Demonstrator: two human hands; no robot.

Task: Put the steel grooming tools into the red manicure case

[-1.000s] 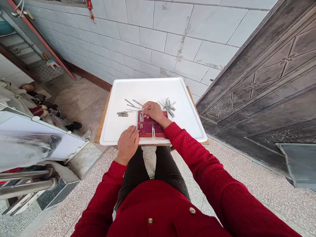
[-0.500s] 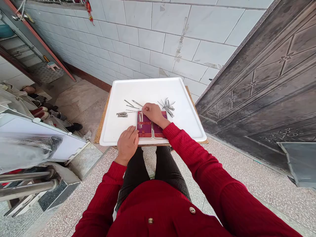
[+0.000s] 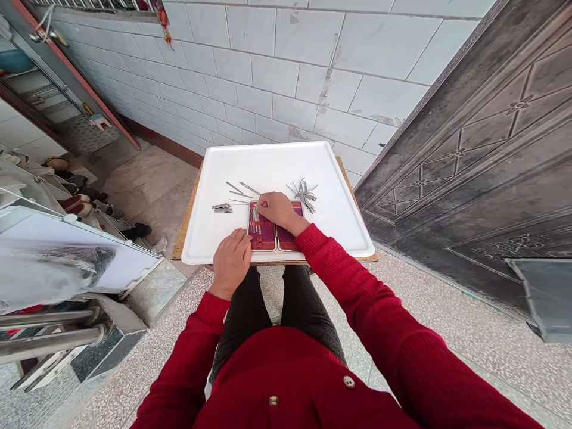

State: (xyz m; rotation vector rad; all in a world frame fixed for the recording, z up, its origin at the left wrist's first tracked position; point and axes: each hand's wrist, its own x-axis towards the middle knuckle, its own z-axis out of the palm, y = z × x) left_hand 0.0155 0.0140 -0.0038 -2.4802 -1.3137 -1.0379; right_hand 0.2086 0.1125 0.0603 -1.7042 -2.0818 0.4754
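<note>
Case with purple lining is lying open on a white tray, slim tools sitting in the case's left half. The right hand is curling over them, whether gripping one I cannot tell. The left hand is resting, fingers extended, at the case's left edge.

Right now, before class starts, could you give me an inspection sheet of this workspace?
Surface: white tray on a wooden top.
Job's things: open manicure case holding thin tools; nail clippers to its left, metal tool pile by its far right corner.
Clutter: shoes, far left.
Grip: left hand flat at the case's left edge; right hand curled over the case, any hold hidden.
Cables: nothing seen on the tray.
Surroundings: tiled wall ahead, patterned door right.
</note>
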